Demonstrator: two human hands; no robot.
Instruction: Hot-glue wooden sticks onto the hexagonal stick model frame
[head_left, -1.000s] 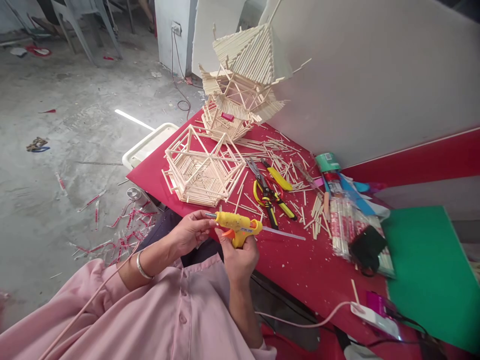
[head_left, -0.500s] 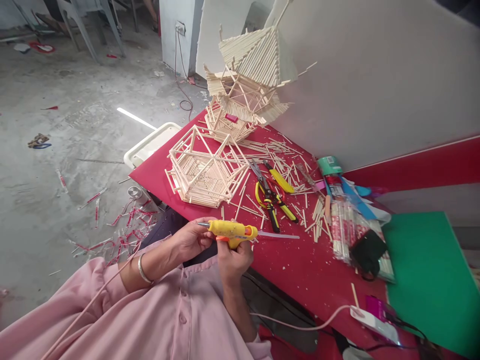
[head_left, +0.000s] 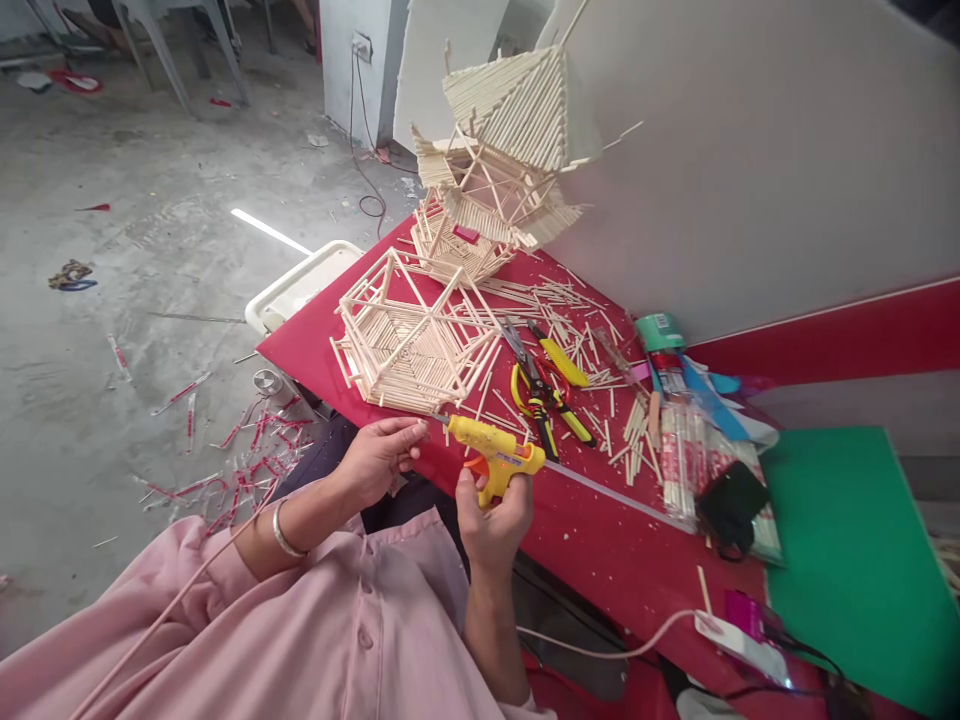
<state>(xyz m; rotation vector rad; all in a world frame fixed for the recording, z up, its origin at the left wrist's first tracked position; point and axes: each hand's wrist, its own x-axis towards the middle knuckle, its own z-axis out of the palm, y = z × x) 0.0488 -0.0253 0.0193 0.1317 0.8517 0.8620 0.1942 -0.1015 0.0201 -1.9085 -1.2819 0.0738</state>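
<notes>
My right hand [head_left: 495, 520] grips a yellow hot glue gun [head_left: 480, 440] by its handle, the fingers near the orange trigger. A long clear glue stick [head_left: 600, 487] sticks out of the gun's back end over the table. My left hand [head_left: 384, 455] is closed in a pinch close to the nozzle; what its fingertips hold, if anything, is too small to make out. Just beyond the nozzle sits a six-sided frame of pale sticks [head_left: 409, 350]. Behind it stands a tiered stick model [head_left: 510, 120] with slanted roofs.
Pruning shears [head_left: 540, 395], a yellow cutter [head_left: 561, 358] and loose sticks lie on the red tabletop [head_left: 600, 560]. Packs of sticks [head_left: 679, 455], a black object [head_left: 735, 505] and a green board [head_left: 847, 540] are at right. A white power strip [head_left: 742, 645] rests near the front edge.
My right hand has moved the glue gun right and slightly toward the table, and the nozzle has drawn away from my left palm. The left fingers have come up into a pinch. More glue stick shows.
</notes>
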